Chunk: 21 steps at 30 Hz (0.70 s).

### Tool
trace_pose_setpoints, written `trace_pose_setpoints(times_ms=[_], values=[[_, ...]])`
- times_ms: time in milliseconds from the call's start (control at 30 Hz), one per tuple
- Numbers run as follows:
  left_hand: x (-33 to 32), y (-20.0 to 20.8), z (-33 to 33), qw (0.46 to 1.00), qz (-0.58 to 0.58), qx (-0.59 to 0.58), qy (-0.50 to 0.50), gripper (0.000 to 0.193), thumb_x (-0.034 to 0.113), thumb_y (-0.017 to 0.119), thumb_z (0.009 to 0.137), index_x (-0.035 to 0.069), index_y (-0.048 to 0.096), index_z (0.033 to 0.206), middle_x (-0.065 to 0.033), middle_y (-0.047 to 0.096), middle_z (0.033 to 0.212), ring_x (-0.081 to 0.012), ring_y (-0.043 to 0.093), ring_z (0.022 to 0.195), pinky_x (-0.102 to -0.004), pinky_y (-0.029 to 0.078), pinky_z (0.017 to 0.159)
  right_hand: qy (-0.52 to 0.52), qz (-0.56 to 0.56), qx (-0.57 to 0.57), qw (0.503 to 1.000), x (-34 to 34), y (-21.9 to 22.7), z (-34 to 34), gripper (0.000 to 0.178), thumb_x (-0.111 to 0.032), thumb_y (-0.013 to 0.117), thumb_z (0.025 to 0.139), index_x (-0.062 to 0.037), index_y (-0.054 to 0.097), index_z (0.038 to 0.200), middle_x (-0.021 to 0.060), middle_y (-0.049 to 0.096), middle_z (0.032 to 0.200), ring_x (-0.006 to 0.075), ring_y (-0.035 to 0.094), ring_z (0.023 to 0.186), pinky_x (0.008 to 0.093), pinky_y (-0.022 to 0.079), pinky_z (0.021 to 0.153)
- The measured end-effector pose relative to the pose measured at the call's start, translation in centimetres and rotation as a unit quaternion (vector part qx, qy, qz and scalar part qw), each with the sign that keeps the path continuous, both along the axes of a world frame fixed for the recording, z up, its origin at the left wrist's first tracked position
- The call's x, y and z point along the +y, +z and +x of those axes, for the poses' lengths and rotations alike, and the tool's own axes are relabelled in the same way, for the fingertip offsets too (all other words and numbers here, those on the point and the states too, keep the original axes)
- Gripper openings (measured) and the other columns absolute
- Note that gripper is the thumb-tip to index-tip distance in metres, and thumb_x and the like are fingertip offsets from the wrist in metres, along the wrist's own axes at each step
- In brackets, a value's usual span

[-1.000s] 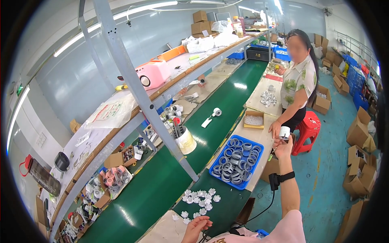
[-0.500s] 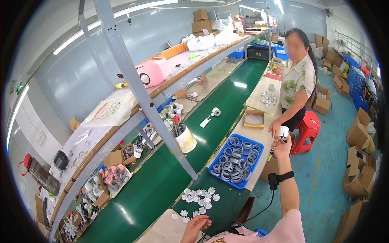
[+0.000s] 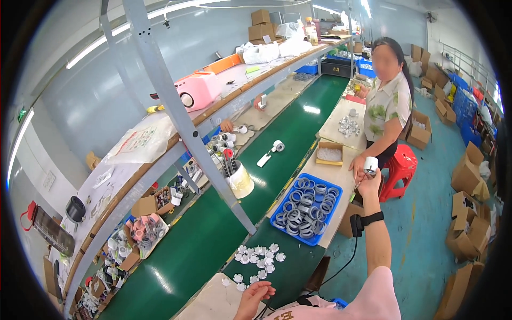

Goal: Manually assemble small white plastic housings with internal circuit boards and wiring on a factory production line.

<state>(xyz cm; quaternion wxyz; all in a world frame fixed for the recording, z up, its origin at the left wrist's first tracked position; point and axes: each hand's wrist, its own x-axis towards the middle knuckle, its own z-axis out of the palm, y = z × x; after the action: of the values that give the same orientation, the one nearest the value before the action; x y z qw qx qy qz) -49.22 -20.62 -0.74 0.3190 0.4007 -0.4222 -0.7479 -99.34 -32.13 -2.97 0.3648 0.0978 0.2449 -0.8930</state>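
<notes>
My right hand (image 3: pixel 369 184) reaches far out to the right, fingers closed around a white cylindrical part (image 3: pixel 371 164) with a dark opening in its lower side. A co-worker's hand is just to its left, by the bench edge; whether it touches the part cannot be told. Close to me, my left hand (image 3: pixel 257 296) is held with its fingers curled together; anything inside them is hidden. Several small white flower-shaped pieces (image 3: pixel 260 261) lie loose just beyond it. Between my two hands stands a blue tray (image 3: pixel 278 222) of grey rings (image 3: pixel 308 213).
A green conveyor belt (image 3: pixel 213 229) runs alongside, carrying a white part (image 3: pixel 264 159) and a white tub (image 3: pixel 242 184) of tools. A grey shelf post (image 3: pixel 186 122) rises at its left. The co-worker stands by a red stool (image 3: pixel 401 165). A cardboard box (image 3: pixel 329 160) holds small clear pieces.
My right hand has turned the white part slightly, so its dark opening shows differently. The whole view has shifted a little. My left hand stays nearly the same.
</notes>
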Motion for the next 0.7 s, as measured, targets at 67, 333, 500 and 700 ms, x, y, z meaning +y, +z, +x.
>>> trace_pose_setpoints(times_ms=[67, 333, 500, 700], values=[[0.1, -0.03, 0.04, 1.0, 0.003, -0.004, 0.002, 0.021, 0.015, 0.05, 0.089, 0.002, 0.056, 0.104, -0.0049, 0.061, 0.085, -0.0119, 0.055, 0.074, -0.0232, 0.042, 0.067, 0.006, -0.006, 0.009, 1.0, 0.34, -0.22, 0.02, 0.049, -0.051, 0.049, 0.079, -0.0037, 0.046, 0.093, 0.0074, 0.056, 0.077, 0.0167, 0.048, 0.058, 0.0274, 0.038, 0.051], [-0.16, 0.24, 0.08, 1.0, -0.019, 0.004, -0.001, 0.02, 0.015, 0.05, 0.089, 0.003, 0.056, 0.104, -0.0045, 0.061, 0.085, -0.0113, 0.054, 0.073, -0.023, 0.042, 0.067, 0.032, -0.005, 0.023, 0.999, 0.19, 0.23, 0.42, 0.051, -0.051, 0.048, 0.08, -0.0024, 0.045, 0.096, 0.0104, 0.061, 0.085, 0.016, 0.048, 0.058, 0.0275, 0.038, 0.051], [-0.25, 0.05, 0.13, 1.0, -0.021, 0.01, -0.006, 0.02, 0.016, 0.049, 0.09, 0.003, 0.056, 0.103, -0.0045, 0.061, 0.085, -0.0111, 0.054, 0.073, -0.0227, 0.042, 0.067, 0.022, -0.005, 0.006, 1.0, 0.42, 0.2, 0.49, 0.049, -0.05, 0.048, 0.08, -0.0032, 0.046, 0.092, 0.0072, 0.057, 0.08, 0.0169, 0.048, 0.06, 0.0282, 0.039, 0.052], [-0.14, -0.09, 0.23, 1.0, -0.015, -0.001, -0.008, 0.021, 0.016, 0.049, 0.09, 0.002, 0.056, 0.104, -0.0048, 0.061, 0.086, -0.0111, 0.054, 0.074, -0.0225, 0.042, 0.067, 0.021, 0.002, 0.015, 1.0, 0.87, -0.03, 0.73, 0.048, -0.05, 0.048, 0.081, -0.0035, 0.045, 0.092, 0.0054, 0.052, 0.076, 0.0171, 0.048, 0.06, 0.0288, 0.039, 0.053]])
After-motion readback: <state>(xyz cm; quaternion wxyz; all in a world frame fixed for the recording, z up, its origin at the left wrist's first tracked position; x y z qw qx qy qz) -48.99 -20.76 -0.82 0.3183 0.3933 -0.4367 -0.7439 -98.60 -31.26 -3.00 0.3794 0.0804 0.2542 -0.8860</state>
